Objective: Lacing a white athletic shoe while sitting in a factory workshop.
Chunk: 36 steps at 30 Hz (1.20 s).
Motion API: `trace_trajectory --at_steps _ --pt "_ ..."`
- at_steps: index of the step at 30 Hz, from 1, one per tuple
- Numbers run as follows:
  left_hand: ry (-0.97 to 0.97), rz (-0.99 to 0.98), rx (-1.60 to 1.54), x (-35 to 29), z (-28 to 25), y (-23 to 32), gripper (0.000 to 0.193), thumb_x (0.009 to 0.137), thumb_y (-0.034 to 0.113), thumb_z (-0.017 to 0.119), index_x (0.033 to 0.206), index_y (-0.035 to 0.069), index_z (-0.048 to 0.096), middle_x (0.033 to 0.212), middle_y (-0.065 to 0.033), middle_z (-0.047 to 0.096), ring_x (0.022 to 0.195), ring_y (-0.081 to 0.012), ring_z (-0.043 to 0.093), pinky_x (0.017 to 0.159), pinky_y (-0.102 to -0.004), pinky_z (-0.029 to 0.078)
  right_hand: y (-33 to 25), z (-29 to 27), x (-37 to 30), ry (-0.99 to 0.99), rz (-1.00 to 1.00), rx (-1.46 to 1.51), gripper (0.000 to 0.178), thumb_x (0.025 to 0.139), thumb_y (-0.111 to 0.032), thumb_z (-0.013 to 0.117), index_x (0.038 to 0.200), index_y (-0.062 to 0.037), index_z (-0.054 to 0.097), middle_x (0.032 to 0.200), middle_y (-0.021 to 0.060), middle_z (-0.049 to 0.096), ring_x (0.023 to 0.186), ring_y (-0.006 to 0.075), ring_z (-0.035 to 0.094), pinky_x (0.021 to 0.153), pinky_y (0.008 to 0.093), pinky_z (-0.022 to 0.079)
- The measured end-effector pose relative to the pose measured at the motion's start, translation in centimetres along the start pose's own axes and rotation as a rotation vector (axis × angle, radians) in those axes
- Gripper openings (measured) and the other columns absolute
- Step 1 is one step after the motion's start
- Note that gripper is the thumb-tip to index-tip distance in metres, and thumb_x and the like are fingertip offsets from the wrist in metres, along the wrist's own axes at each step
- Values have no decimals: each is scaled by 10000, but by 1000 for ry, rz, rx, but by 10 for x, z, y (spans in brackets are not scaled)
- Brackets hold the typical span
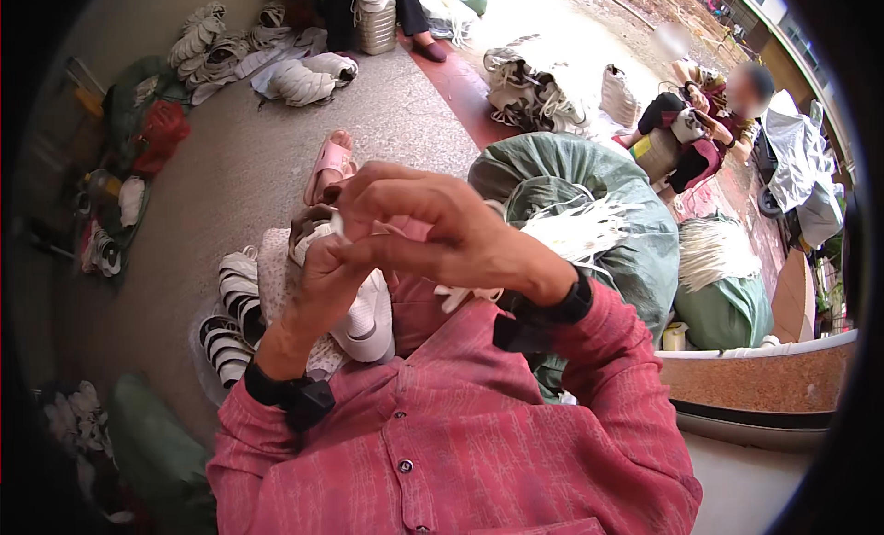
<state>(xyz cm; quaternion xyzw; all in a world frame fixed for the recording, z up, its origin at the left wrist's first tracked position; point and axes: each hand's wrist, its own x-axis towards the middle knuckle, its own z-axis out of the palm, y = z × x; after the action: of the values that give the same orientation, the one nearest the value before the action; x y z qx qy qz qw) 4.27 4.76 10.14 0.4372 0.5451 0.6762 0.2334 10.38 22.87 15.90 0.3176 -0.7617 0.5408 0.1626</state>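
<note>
A white sneaker (370, 316) rests on my lap, its toe toward me and its darker collar away from me. Above it my two hands meet, fingertips close together. My left hand (324, 275) is closed in a pinch beside the upper part of the shoe. Over it curls my right hand (433, 224), thumb and fingers pressed together. A small pale bit shows between the fingertips, too little to name. White laces (468, 296) lie on my lap under the right wrist.
A green sack (635, 259) with a bundle of white laces (580, 229) on top stands at my right. Stacked shoe uppers (241, 296) lie at my left. Another person (709, 121) sits at the far right, near a shoe pile (529, 91).
</note>
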Motion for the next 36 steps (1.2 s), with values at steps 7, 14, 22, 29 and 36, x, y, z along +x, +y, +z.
trace_trajectory --at_steps 7,14,22,29,36 --pt "391 -168 -277 -47 -53 1 275 1006 285 498 898 57 606 900 -62 613 778 -127 560 685 -274 471 75 -63 -130 -133 712 -311 467 746 -107 675 1191 -17 569 1163 119 609 1098 220 577 929 341 461" --pt "485 -206 -296 -65 -67 1 273 992 315 525 918 67 611 889 -46 614 794 -128 577 662 -272 485 106 -10 -163 -136 578 -517 627 722 -142 676 1311 -32 490 1283 161 528 1135 352 546 1005 383 420" --pt "726 -204 -394 -80 -86 -7 231 957 251 594 1057 46 633 904 -16 638 813 -117 599 638 -267 487 109 1 -147 -240 588 -415 322 746 -177 679 1005 -32 556 992 152 544 953 387 566 816 428 471" --pt "1002 110 -556 -175 -226 16 238 978 237 538 1110 55 618 1085 -78 654 985 -194 631 834 -330 532 74 -154 -230 485 667 -466 326 753 68 543 1070 6 592 1019 52 537 910 164 545 823 255 437" --pt "1419 259 -414 -300 -318 71 223 991 205 489 1072 36 609 1125 -127 638 1070 -265 616 913 -418 523 -4 -288 -264 724 403 -774 323 951 -112 571 1252 6 562 1087 35 630 948 121 572 835 246 464"
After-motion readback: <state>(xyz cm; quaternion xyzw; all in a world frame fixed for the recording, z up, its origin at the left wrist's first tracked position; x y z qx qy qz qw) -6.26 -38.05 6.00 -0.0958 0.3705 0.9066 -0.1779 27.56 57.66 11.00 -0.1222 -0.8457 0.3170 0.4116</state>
